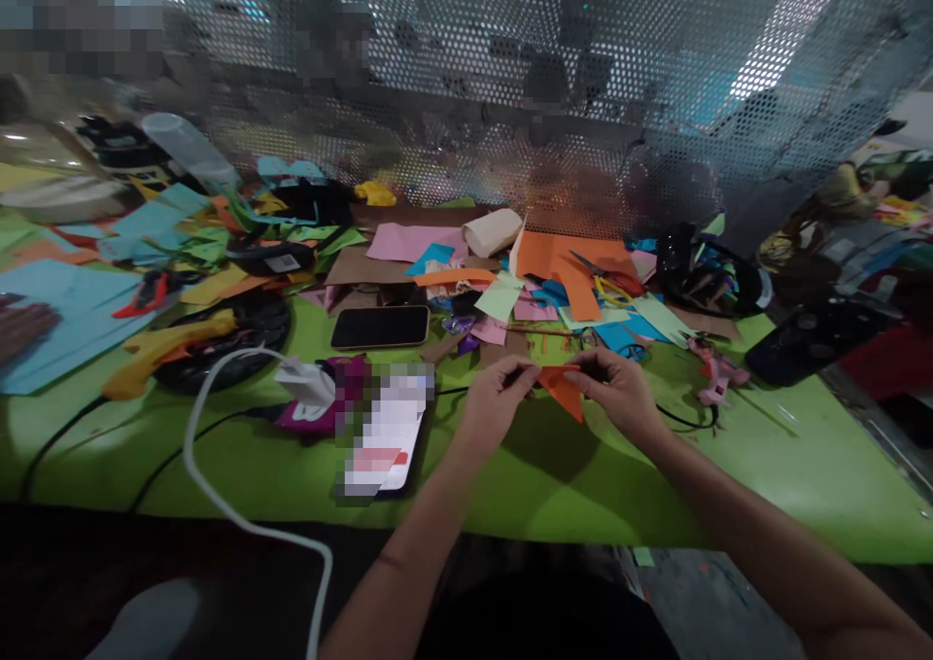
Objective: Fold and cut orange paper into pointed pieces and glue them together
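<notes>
Between my two hands is a small piece of orange paper [563, 395], its lower part tapering to a point over the green tabletop. My left hand [496, 398] pinches its left upper edge between thumb and fingers. The right upper edge is pinched by my right hand [616, 388]. Just beyond my fingers lie scraps of coloured paper and a thin wooden stick [535, 330]. To the left of my left hand rests a phone with a lit screen [390, 436].
A yellow glue gun [167, 349] lies on a black round dish, beside a white charger [306, 388] with a white cable. Behind are a dark phone [380, 327], scissors [608, 286] and a perforated metal screen [466, 86]. Another person's hand [25, 325] rests at far left.
</notes>
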`<state>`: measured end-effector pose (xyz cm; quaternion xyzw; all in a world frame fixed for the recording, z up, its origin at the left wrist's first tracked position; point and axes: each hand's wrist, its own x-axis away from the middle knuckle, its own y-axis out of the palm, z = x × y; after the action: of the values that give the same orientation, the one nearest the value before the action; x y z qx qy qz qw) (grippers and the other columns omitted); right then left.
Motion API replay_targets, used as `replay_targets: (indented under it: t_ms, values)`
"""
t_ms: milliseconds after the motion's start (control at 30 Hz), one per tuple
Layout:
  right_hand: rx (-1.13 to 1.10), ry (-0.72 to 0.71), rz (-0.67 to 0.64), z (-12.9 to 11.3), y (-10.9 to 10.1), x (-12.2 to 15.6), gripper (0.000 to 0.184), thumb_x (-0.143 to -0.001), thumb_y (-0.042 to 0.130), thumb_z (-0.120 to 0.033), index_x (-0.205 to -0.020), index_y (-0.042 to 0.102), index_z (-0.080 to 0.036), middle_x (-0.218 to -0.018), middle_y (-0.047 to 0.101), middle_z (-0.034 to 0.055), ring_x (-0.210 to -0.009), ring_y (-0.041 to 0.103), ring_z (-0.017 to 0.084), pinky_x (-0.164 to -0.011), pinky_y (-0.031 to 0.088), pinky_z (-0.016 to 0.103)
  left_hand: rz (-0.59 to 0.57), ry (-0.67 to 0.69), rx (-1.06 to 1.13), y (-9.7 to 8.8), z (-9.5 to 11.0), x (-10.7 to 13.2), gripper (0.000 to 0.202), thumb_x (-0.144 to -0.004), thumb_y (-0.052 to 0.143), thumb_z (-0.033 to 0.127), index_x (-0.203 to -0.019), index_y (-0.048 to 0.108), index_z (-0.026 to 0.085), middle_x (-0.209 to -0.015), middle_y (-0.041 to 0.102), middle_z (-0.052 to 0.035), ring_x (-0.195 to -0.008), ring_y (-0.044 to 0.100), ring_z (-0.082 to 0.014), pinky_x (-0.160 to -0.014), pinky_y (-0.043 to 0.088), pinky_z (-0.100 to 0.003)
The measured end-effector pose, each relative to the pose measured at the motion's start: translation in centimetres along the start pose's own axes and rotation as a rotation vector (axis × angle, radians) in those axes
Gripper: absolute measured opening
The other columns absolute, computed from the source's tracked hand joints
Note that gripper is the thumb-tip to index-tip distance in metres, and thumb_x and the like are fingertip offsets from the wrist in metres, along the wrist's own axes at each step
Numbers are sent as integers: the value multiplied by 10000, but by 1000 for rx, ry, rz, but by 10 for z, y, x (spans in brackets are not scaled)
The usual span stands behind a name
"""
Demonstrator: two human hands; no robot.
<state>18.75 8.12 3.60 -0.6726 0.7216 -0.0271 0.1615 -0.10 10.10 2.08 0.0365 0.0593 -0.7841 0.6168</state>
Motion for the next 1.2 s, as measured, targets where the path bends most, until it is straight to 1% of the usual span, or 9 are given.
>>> replay_targets:
  t_ms: [167,333,500,667,800,900,967,1100,1200]
  values:
    - [-72,51,15,1,0,-2,340,-652,813,-478,-748,676,-182,-648,625,-13,-571,517,122,-548,428,258,1,7,33,-1,-3,-1,200,-852,644,374,-864,698,182,-762,663,4,-649,601,-127,-639,473,-241]
    - [-84,60,23,-1,0,-2,347,-639,823,-481,-734,682,-179,-636,615,-14,-564,501,117,-538,414,256,-5,-6,31,0,-1,-1,197,-849,645,369,-860,704,182,-763,676,2,-636,606,-122,-625,476,-235]
    - [-59,55,16,1,-2,-2,344,-663,804,-490,-732,680,-177,-618,599,-15,-555,491,114,-517,403,247,11,-34,65,1,0,-1,200,-826,664,364,-839,706,169,-745,677,0,-632,614,-121,-628,493,-235]
    - [-42,87,-4,5,-4,-3,356,-697,760,-521,-768,712,-176,-657,632,6,-544,496,115,-482,403,240,-20,-110,221,2,0,-3,270,-792,692,390,-933,728,162,-859,717,-31,-704,651,-137,-707,555,-273]
    - [9,111,-16,4,-3,-4,421,-706,723,-586,-792,742,-174,-678,664,27,-512,490,115,-457,395,247,4,-112,275,3,-1,-4,266,-759,724,390,-864,730,146,-827,705,-33,-694,642,-135,-716,574,-286]
    - [17,109,-14,4,-3,-4,418,-704,729,-583,-776,745,-172,-669,666,30,-518,495,119,-464,391,249,13,-117,269,4,-3,-4,250,-769,715,377,-865,725,146,-820,702,-30,-683,639,-134,-719,578,-295]
    - [10,104,-13,5,-4,-4,392,-697,750,-557,-763,738,-171,-659,656,23,-533,497,119,-478,388,246,-8,-115,247,4,-3,-4,244,-787,698,372,-887,725,151,-825,708,-33,-699,650,-145,-735,578,-306]
    - [-13,102,10,8,-4,-5,378,-652,802,-526,-718,681,-173,-601,594,-8,-535,474,114,-491,372,243,-62,-97,237,4,-5,-4,247,-825,654,374,-925,725,160,-862,721,-39,-779,678,-173,-799,576,-326]
    - [-28,112,10,8,-4,-5,400,-635,812,-537,-700,644,-179,-585,561,-22,-529,458,113,-491,363,246,-75,-105,232,5,-5,-4,246,-841,627,372,-928,721,162,-860,715,-35,-783,679,-172,-807,575,-326]
